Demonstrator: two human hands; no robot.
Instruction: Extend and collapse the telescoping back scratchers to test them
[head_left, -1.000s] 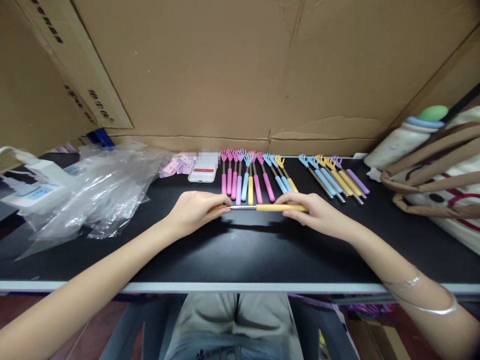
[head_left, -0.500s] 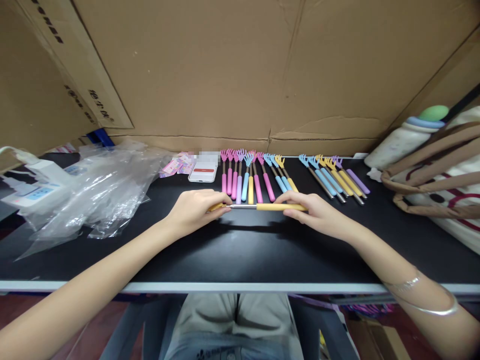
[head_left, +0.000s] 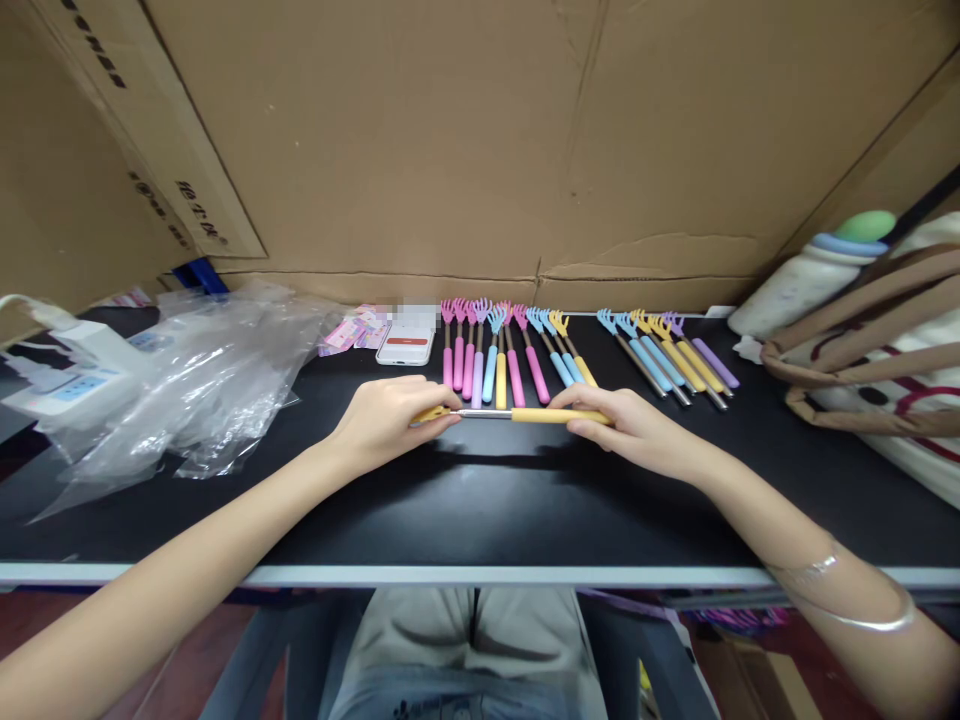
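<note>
A yellow back scratcher [head_left: 540,414] with a metal shaft is held level above the black table [head_left: 465,510]. My left hand [head_left: 394,415] is closed round its claw end, which the fingers partly hide. My right hand [head_left: 630,425] grips the yellow handle near its far end. Beyond my hands lies a row of pink, purple, blue and yellow back scratchers [head_left: 514,372], claws pointing to the back. Farther right is a second group of back scratchers [head_left: 664,360] in blue, yellow and purple; several show bare metal shafts at the near end.
Clear plastic bags [head_left: 217,380] lie heaped at the left, beside a white power strip [head_left: 75,385]. A phone [head_left: 406,345] rests near pink printed cards [head_left: 356,330]. At the right stand a white bottle [head_left: 802,280] and a bag with brown handles [head_left: 885,400]. A cardboard wall [head_left: 450,150] closes the back.
Almost nothing differs. Both hands keep hold of the yellow back scratcher in nearly the same place.
</note>
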